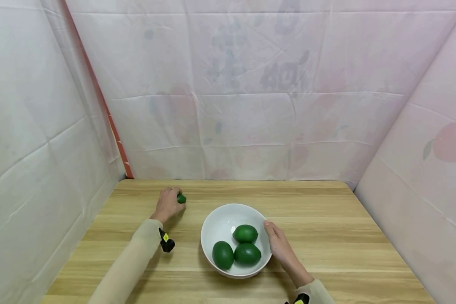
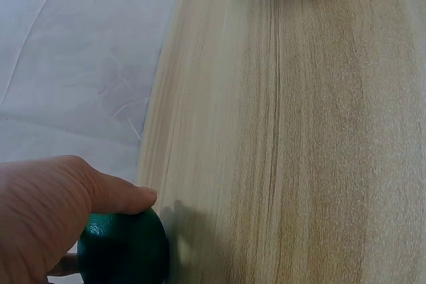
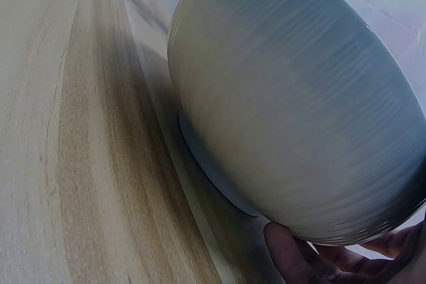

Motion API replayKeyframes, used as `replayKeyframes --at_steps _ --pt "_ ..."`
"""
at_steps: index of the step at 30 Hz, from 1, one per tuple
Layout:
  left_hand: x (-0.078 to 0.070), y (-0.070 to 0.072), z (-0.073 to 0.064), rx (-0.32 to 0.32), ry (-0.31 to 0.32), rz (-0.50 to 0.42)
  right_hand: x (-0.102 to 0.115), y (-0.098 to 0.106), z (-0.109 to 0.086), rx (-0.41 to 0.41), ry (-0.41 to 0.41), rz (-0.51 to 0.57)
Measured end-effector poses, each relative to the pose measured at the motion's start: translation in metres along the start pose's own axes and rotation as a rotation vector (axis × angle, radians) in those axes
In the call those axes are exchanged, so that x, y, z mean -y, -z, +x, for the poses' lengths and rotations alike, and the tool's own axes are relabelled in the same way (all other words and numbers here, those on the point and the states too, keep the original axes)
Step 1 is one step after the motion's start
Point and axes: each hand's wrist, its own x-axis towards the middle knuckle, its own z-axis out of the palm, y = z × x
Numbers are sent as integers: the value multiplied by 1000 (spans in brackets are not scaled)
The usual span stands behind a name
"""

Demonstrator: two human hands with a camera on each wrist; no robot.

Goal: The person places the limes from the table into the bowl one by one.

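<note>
In the head view, my left hand (image 1: 169, 205) is at the far left of the table, gripping a lime (image 1: 181, 198) from above. The left wrist view shows that dark green lime (image 2: 125, 249) under the extended finger, partly covered by the hand. A white bowl (image 1: 221, 218) stands near the middle of the table. Inside it lie three more limes: one at the back (image 1: 245, 234), one at the front left (image 1: 223, 255) and one at the front right (image 1: 248, 254). My right hand (image 1: 281, 247) holds the bowl's right side at the rim. Its fingers (image 3: 287, 252) show below the bowl's outer wall (image 3: 286, 104) in the right wrist view.
The wooden table (image 1: 327, 215) meets a pale printed cloth (image 1: 251, 118) along its far edge. More cloth hangs at the left (image 1: 42, 169) and right (image 1: 433, 177). An orange-red strip (image 1: 115, 133) runs down the back left corner.
</note>
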Motion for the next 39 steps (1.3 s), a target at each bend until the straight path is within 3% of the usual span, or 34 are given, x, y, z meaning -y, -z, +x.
replayKeyframes --at_steps 17,39 --pt "5 4 2 -22 -45 -28 -1 0 2 0 4 -15" --pt "-13 9 6 -32 -130 -60 -1 0 5 -6 -5 -16"
